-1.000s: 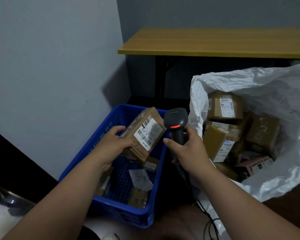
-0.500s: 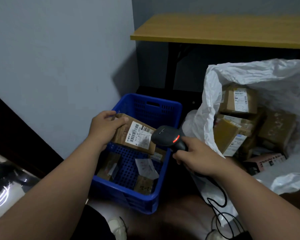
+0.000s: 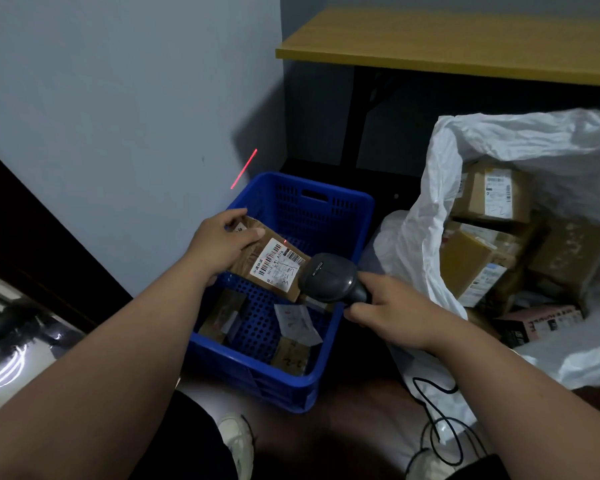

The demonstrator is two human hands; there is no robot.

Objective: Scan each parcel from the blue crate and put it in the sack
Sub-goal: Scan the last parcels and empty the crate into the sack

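Lower centre of frame: the right hand (image 3: 392, 311) is wrapped round the grip of a dark handheld scanner (image 3: 329, 277), its head aimed up and left. Just beyond it, the left hand (image 3: 222, 242) holds a brown parcel (image 3: 271, 263) by its far end, over the blue crate (image 3: 329, 209), label face up.

Finding: the red scan line (image 3: 244, 168) falls mostly on the wall at upper left; only a small red spot touches the label. In my judgement the scanner should tip down until the line crosses the barcode squarely.

The crate, at centre, holds several small brown parcels and a white slip. The white sack (image 3: 430, 237), at right, stands open and holds many boxes, most labelled.
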